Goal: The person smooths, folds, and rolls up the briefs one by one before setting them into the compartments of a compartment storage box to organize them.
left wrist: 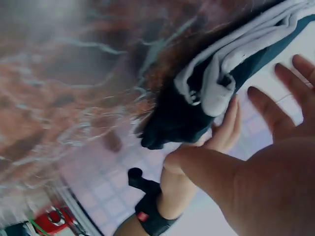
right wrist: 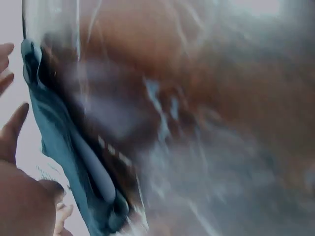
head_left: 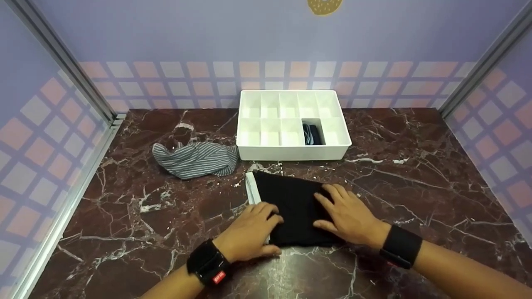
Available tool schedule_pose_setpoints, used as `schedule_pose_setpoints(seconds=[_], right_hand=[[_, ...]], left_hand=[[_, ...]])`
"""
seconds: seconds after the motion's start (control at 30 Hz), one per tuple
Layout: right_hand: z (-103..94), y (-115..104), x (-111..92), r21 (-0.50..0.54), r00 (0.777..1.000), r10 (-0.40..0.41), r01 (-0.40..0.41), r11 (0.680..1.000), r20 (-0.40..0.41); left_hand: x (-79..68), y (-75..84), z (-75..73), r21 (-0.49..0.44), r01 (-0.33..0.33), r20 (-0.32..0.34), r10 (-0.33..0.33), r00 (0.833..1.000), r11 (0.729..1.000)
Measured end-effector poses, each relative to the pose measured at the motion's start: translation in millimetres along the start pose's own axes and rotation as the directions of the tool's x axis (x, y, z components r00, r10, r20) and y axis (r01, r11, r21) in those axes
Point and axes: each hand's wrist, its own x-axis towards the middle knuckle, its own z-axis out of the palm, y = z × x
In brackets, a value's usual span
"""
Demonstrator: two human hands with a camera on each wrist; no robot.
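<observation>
A black cloth garment (head_left: 293, 207) with a white band along its left side lies folded flat on the marbled table. In the left wrist view the folded layers of the white band (left wrist: 219, 93) show at the garment's edge. My left hand (head_left: 251, 230) rests at the garment's lower left, fingertips over the band and the black cloth. On its right part lies my right hand (head_left: 349, 214), fingers spread and thumb apart. From the right wrist, the garment's side edge (right wrist: 64, 132) appears as stacked layers. Neither hand grips the cloth.
Behind the garment stands a white box (head_left: 293, 153) divided into several compartments. One front compartment holds a dark folded cloth (head_left: 314, 135). A crumpled grey striped cloth (head_left: 197, 159) lies left of the box, close to its corner. Tiled-pattern walls (head_left: 199, 79) enclose the table (head_left: 415, 187).
</observation>
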Motion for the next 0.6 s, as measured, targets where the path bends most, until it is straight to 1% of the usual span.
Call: schedule_pose_setpoints(seconds=[0.03, 0.1, 0.2, 0.27, 0.33, 0.47, 0.6], right_hand=[[-0.9, -2, -1, 0.017, 0.999, -0.04, 0.04, 0.999, -0.003], [-2.0, -6, -4, 0.065, 0.991, -0.131, 0.13, 0.989, 0.011], [-1.5, -10, -8, 0.134, 0.962, -0.263, 0.253, 0.958, 0.067], [-0.5, -12, -10, 0.163, 0.943, -0.316, 0.298, 0.94, 0.099], [0.1, -12, -12, 0.173, 0.934, -0.341, 0.32, 0.931, 0.108], [-1.4, -12, -14, 0.181, 0.934, -0.349, 0.331, 0.926, 0.08], [-4.1, -13, -15, 0.179, 0.923, -0.38, 0.365, 0.914, 0.06]], left_hand=[[-1.4, 0.7, 0.0, 0.022, -0.028, -0.008, 0.028, 1.0, 0.999], [-3.2, 1.6, 0.0, 0.059, -0.063, -0.01, 0.064, 0.998, 0.996], [-4.7, 1.3, 1.6, 0.12, -0.087, 0.01, 0.087, 0.996, 0.989], [-5.0, 1.0, 2.5, 0.163, -0.093, 0.017, 0.091, 0.996, 0.982], [-5.4, 0.6, 3.1, 0.214, -0.098, 0.008, 0.099, 0.995, 0.972], [-7.3, 0.3, 3.7, 0.308, -0.114, -0.034, 0.131, 0.991, 0.945], [-11.4, 2.1, 4.0, 0.365, -0.125, -0.058, 0.156, 0.986, 0.923]])
